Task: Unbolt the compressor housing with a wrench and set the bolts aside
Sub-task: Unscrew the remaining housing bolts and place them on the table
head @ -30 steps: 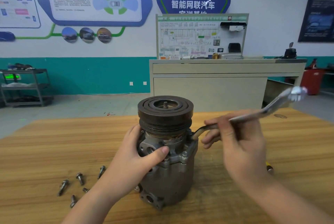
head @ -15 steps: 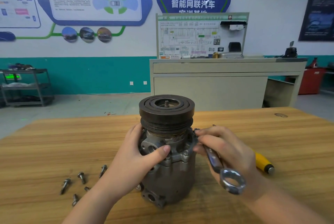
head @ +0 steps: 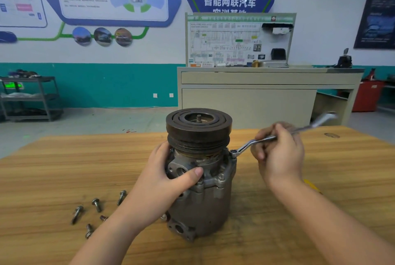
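Observation:
A grey compressor [head: 205, 204] with a dark pulley [head: 198, 127] on top stands upright on the wooden table [head: 64, 168]. My left hand [head: 168, 179] grips its upper housing from the left, thumb across the front. My right hand [head: 280, 153] holds a silver ring wrench [head: 284, 135] by its shaft. The wrench's near ring end sits at a bolt on the housing's upper right edge, and its handle points up and to the right. Several loose bolts [head: 96, 209] lie on the table left of the compressor.
A yellow tool handle [head: 311, 185] shows partly behind my right forearm. Beyond the table stand a beige training bench [head: 267, 93] with a diagram board, a metal shelf cart [head: 30, 97] at the left and a red container [head: 366, 95] at the right.
The wrench swung from pointing up-right down toward me, and now points up-right again with its ring end at the same bolt. My left hand has stayed on the housing.

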A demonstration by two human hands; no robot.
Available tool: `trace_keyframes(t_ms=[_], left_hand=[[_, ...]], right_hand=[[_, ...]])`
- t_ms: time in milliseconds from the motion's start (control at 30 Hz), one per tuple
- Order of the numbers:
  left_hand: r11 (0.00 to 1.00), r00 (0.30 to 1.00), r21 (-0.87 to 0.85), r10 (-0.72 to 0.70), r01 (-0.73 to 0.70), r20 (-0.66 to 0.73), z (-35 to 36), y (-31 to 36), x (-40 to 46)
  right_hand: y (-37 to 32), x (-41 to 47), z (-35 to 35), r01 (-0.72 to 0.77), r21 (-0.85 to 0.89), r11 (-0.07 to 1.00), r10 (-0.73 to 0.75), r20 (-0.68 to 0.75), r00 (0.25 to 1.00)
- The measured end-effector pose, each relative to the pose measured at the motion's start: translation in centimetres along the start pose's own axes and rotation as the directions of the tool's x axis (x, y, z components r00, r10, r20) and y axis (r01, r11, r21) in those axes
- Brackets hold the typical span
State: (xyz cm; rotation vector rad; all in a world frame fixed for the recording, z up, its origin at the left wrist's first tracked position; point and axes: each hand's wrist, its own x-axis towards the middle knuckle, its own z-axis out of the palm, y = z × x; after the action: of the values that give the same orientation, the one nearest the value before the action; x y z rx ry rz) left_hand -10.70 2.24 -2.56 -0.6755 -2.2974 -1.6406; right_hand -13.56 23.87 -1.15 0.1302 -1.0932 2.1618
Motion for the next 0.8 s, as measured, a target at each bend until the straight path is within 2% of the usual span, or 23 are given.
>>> trace_keyframes(t_ms=[33,67,133,167,233,333,433,500,667,733,800], left_hand=[[1.0,1.0,-0.001,-0.002,0.002,0.003,0.0,0.1,0.0],[1.0,1.0,-0.003,-0.002,0.002,0.004,0.0,0.2,0.0],[1.0,1.0,-0.008,-0.006,0.006,0.004,0.0,0.1,0.0],[1.0,1.0,-0.01,-0.007,0.007,0.006,0.0,0.1,0.0],[1.0,1.0,-0.014,-0.002,0.002,0.013,0.0,0.0,0.1],[1.0,1.0,-0.016,-0.005,0.005,0.011,-0.1,-0.2,0.1],[1.0,1.0,-0.023,-0.003,0.003,0.01,0.0,-0.3,0.1],[1.0,1.0,-0.028,0.002,-0.001,0.008,0.0,-0.2,0.1],[1.0,1.0,-0.026,0.001,-0.001,0.01,-0.1,-0.2,0.1],[1.0,1.0,-0.024,0.002,-0.002,0.008,-0.1,-0.2,0.1],[1.0,1.0,-0.022,0.0,0.0,0.014,-0.1,-0.2,0.1]], right_hand=[[0.2,1.2,0.4,-0.173,0.025,0.985,0.174,-0.023,0.985],[0.5,2.1,0.6,-0.347,0.028,0.937,0.347,-0.019,0.938],[1.3,2.9,0.5,-0.598,-0.011,0.801,0.598,0.032,0.801],[1.7,3.0,0.2,-0.656,-0.001,0.755,0.655,0.055,0.754],[1.8,2.8,-0.1,-0.669,0.118,0.734,0.667,0.057,0.743],[1.0,2.1,-0.9,-0.489,0.237,0.839,0.517,-0.067,0.854],[0.0,0.9,-1.7,-0.277,0.112,0.954,0.29,-0.123,0.949],[-0.5,0.1,-1.8,-0.181,0.063,0.981,0.187,-0.105,0.977],[-1.7,-1.3,-0.7,0.049,-0.046,0.998,-0.048,0.018,0.999],[-1.9,-1.9,-0.4,0.197,-0.131,0.972,-0.182,0.113,0.977],[-1.9,-2.8,-0.1,0.362,-0.201,0.91,-0.303,0.271,0.914]])
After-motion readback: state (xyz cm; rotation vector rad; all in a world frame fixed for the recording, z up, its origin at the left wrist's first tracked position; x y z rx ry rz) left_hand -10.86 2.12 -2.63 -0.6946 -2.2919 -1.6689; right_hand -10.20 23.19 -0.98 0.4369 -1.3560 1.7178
